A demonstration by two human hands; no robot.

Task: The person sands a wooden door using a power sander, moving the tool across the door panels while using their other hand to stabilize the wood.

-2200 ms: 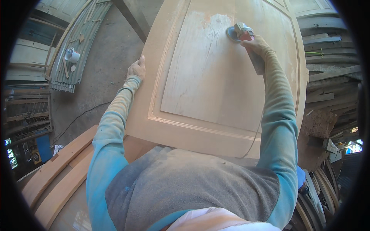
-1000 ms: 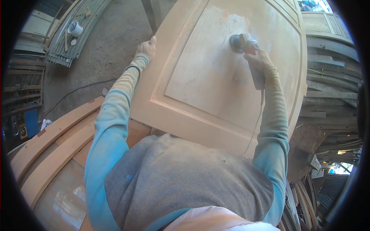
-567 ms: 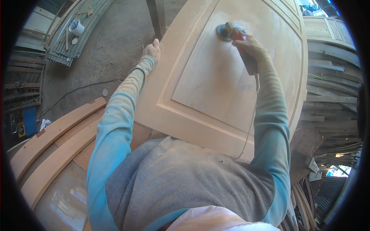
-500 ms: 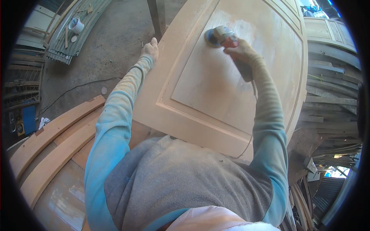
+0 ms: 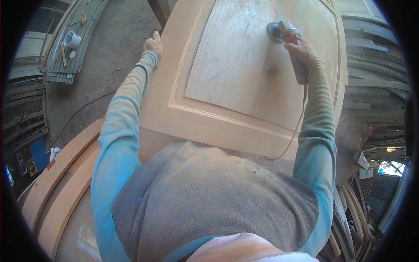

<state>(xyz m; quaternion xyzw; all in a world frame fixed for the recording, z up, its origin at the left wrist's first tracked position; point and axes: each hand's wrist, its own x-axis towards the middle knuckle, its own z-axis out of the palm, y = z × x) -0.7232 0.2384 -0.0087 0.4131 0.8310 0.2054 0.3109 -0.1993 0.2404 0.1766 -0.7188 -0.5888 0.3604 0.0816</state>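
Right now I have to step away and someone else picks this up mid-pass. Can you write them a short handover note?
Left hand: open, gripping the left edge of the wooden door panel to steady it.
Right hand: closed around the grey and red power sander, its pad flat on the upper right of the recessed centre panel. The sander cord trails down past the panel's near edge.
Done: cannot tell from the surface how much is sanded.
Left: the frame and moulding, as far as I can judge.
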